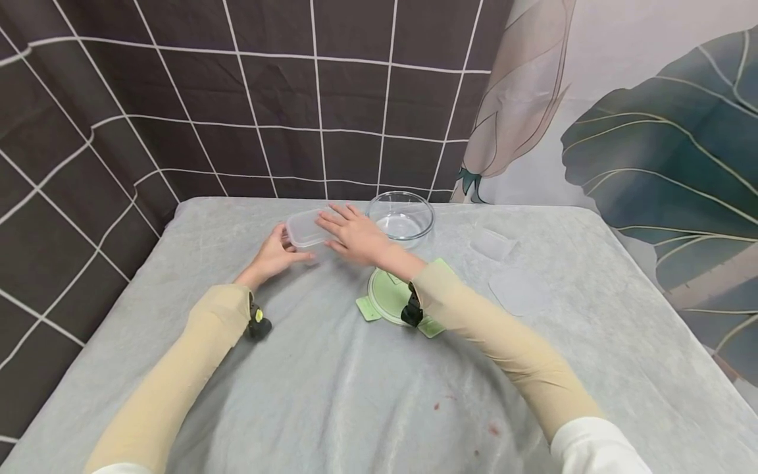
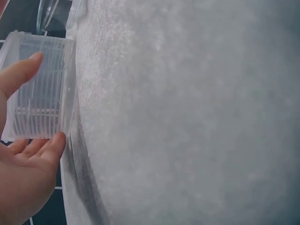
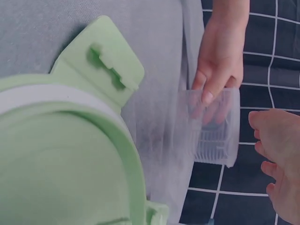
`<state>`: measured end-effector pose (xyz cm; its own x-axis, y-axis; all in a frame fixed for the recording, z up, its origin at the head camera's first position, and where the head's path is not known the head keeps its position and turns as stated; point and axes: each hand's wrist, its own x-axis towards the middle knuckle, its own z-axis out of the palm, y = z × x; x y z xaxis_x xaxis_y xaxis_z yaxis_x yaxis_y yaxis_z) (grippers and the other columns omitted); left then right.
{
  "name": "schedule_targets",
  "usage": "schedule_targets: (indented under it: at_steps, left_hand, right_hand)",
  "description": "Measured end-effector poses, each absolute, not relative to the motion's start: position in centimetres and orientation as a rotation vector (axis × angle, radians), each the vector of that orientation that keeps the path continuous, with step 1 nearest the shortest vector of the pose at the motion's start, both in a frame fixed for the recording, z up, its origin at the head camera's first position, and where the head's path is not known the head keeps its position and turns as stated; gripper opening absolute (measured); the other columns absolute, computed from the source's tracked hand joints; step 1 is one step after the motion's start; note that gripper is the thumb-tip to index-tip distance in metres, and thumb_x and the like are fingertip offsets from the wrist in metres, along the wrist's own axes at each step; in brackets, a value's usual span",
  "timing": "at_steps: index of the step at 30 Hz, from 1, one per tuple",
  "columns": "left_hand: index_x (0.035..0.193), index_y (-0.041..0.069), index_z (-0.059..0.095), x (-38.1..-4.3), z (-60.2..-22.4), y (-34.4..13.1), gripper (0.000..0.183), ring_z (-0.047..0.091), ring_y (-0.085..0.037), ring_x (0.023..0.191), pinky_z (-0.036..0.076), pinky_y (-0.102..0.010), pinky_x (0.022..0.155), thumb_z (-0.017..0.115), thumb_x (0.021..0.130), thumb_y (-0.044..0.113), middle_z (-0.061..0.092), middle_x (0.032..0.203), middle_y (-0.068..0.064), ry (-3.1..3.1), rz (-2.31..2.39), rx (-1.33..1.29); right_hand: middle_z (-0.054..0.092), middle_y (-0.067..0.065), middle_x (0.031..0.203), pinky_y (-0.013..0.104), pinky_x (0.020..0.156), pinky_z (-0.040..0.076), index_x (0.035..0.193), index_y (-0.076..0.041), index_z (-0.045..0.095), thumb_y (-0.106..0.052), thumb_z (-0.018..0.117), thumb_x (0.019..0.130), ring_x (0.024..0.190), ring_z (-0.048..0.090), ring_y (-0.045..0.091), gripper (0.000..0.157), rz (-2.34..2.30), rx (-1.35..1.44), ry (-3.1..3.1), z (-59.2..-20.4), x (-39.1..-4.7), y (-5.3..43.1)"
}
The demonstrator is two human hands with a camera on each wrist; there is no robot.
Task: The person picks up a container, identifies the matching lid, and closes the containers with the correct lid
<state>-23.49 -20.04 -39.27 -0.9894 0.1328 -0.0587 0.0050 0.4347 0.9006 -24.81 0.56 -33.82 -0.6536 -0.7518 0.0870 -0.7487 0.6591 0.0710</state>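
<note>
A clear plastic box with ribbed sides is at the back left of the table. My left hand grips it by its near left side; in the left wrist view the thumb lies across the ribbed wall and the fingertips are at its other edge. My right hand, fingers spread, overlaps the right end of the box in the head view. In the right wrist view a gap shows between that right hand and the box.
A round glass bowl stands at the back beside the right hand. Under the right forearm lies a round green lid with flaps. Farther right are a small translucent container and a thin translucent sheet.
</note>
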Motion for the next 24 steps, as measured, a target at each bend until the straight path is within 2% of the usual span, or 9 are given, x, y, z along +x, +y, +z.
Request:
schedule_targets:
  at_steps: [8, 13, 19, 24]
  left_hand:
    - [0.139, 0.001, 0.018, -23.1, -39.1, -19.8, 0.088, 0.041, -0.035, 0.126, 0.038, -0.042, 0.104, 0.074, 0.073, 0.014, 0.036, 0.138, -0.023, 2.610, 1.609, 0.083]
    - [0.140, -0.001, 0.020, -22.7, -38.7, -19.4, 0.087, 0.039, -0.035, 0.128, 0.035, -0.041, 0.107, 0.073, 0.073, 0.013, 0.036, 0.139, -0.023, 2.607, 1.670, -0.051]
    - [0.142, -0.002, 0.014, -21.5, -37.8, -18.8, 0.086, 0.033, -0.033, 0.132, 0.032, -0.039, 0.109, 0.069, 0.078, 0.014, 0.029, 0.144, -0.022, 2.540, 1.655, -0.231]
    - [0.142, -0.003, 0.011, -20.1, -37.2, -18.5, 0.086, 0.035, -0.034, 0.130, 0.034, -0.039, 0.107, 0.067, 0.078, 0.011, 0.028, 0.144, -0.022, 2.518, 1.616, -0.266]
  right_hand:
    - [0.035, 0.002, 0.146, 0.039, 0.117, 0.009, 0.140, -0.015, 0.035, -0.034, 0.042, 0.095, 0.140, 0.019, 0.023, 0.049, 0.070, 1.242, -2.680, -33.0, -24.4, 2.4]
    - [0.037, 0.002, 0.144, 0.040, 0.117, 0.012, 0.139, -0.014, 0.035, -0.032, 0.048, 0.093, 0.138, 0.024, 0.023, 0.051, 0.069, 1.249, -2.647, -33.0, -24.4, 3.8]
    - [0.043, 0.006, 0.141, 0.041, 0.116, 0.016, 0.137, -0.011, 0.038, -0.028, 0.055, 0.089, 0.134, 0.032, 0.025, 0.054, 0.093, 1.265, -2.596, -33.3, -24.1, 5.4]
    - [0.046, 0.007, 0.138, 0.038, 0.111, 0.029, 0.135, -0.010, 0.041, -0.027, 0.058, 0.087, 0.130, 0.038, 0.026, 0.054, 0.156, 1.190, -2.606, -33.4, -23.7, 6.9]
